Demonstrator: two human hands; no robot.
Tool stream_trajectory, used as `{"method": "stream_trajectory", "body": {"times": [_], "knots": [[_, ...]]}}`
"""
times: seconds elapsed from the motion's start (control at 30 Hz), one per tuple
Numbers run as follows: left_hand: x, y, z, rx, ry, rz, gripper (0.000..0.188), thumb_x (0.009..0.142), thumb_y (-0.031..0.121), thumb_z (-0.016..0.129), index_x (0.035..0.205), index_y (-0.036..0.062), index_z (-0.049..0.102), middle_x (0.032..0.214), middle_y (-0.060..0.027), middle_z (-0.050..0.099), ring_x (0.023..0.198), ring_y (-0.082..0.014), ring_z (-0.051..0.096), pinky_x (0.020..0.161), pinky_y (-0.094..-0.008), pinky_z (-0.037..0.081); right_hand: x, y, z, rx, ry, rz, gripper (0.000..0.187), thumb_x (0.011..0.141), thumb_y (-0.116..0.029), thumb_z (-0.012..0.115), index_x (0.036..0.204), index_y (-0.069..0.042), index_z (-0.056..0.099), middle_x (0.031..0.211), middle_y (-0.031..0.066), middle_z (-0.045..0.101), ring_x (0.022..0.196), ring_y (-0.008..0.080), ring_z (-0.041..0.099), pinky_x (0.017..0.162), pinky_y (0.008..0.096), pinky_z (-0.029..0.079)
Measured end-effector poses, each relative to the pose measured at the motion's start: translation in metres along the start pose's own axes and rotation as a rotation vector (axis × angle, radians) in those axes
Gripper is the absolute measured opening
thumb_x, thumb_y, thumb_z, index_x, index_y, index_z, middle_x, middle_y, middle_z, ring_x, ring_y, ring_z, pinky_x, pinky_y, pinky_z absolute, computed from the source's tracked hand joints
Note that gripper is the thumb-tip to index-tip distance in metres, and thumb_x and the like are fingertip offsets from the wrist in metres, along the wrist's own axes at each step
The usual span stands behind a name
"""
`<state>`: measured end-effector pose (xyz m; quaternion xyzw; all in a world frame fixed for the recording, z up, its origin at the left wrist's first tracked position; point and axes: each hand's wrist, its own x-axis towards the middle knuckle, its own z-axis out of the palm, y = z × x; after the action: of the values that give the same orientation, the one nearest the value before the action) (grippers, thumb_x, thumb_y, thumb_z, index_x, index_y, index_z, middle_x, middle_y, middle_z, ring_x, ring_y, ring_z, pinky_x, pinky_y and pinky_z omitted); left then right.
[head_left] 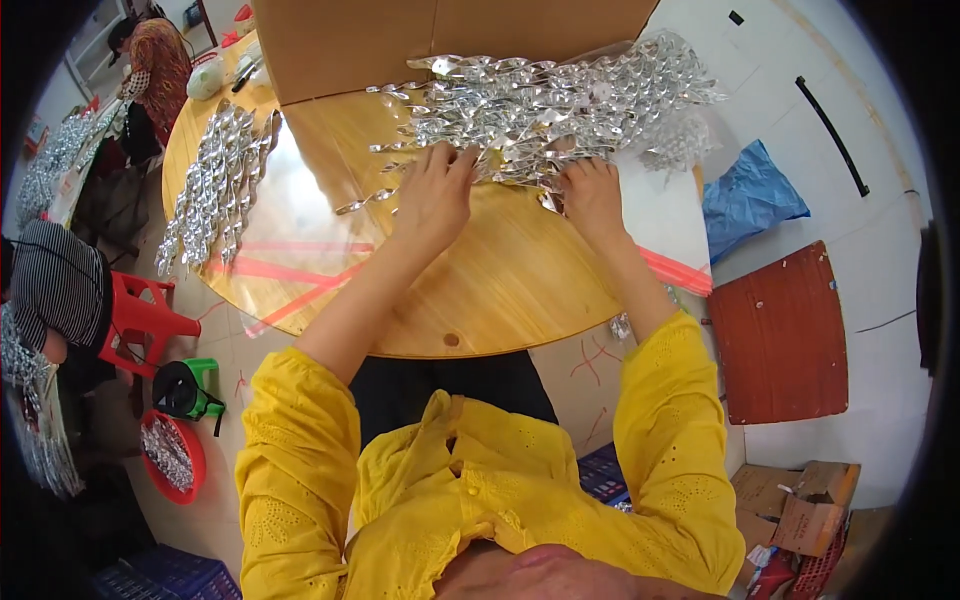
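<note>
Your left hand (432,195) and right hand (592,198) pressed down, fingers curled, on the near edge of a glittering heap of twisted silver foil spirals (545,105) at the far side of the round wooden table (500,290); whether either hand actually gripped a strand could not be told. One loose spiral (365,200) trailed left of your left hand. A brown cardboard box (400,40) stood just behind the heap. A second, neater row of spirals (215,180) lay at the table's left edge, on a clear plastic sheet (290,230) crossed by red tape.
</note>
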<state>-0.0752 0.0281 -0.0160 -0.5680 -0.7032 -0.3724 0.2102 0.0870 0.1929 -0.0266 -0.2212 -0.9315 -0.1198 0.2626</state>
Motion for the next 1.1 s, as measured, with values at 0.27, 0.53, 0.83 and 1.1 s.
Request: {"method": "stream_trajectory", "body": {"times": [0.27,0.53,0.83,1.1], "knots": [[0.007,-0.012,0.049,0.116,-0.242,0.095,0.053,0.071,0.018,0.055,0.12,0.0113,0.035,0.118,-0.0137,0.036,0.111,-0.0279,0.032,0.089,-0.0443,0.027,0.002,-0.01,-0.006,0.04,0.052,-0.168,0.014,0.071,-0.02,0.055,0.074,-0.006,0.056,0.08,0.0055,0.054,0.084,0.0214,0.046,0.074,0.0353,0.033],[0.047,-0.028,0.068,0.256,-0.213,0.146,0.07,0.055,0.018,0.067,0.119,0.0187,0.038,0.12,-0.0087,0.036,0.11,-0.0265,0.036,0.09,-0.0469,0.027,0.024,0.003,-0.015,-0.097,-0.115,-0.195,0.011,0.07,-0.014,0.056,0.074,-0.003,0.056,0.069,0.0072,0.054,0.073,0.0228,0.05,0.065,0.0338,0.038],[0.044,-0.036,0.063,0.033,-0.021,0.117,0.062,0.052,0.024,0.07,0.111,0.0211,0.048,0.111,0.0019,0.049,0.098,-0.0192,0.047,0.082,-0.0373,0.036,-0.012,-0.046,0.005,0.488,-0.061,-0.012,0.02,0.079,-0.01,0.046,0.093,0.003,0.052,0.092,0.0168,0.054,0.086,0.0284,0.051,0.077,0.0342,0.041],[0.04,-0.036,0.066,0.081,0.052,0.13,0.062,0.054,0.025,0.069,0.112,0.0185,0.047,0.108,0.0033,0.052,0.1,-0.0171,0.046,0.083,-0.0367,0.034,0.015,-0.042,0.006,-0.195,-0.124,-0.182,0.029,0.068,-0.009,0.051,0.096,-0.004,0.052,0.088,0.0083,0.054,0.085,0.023,0.047,0.071,0.0343,0.038]]}}
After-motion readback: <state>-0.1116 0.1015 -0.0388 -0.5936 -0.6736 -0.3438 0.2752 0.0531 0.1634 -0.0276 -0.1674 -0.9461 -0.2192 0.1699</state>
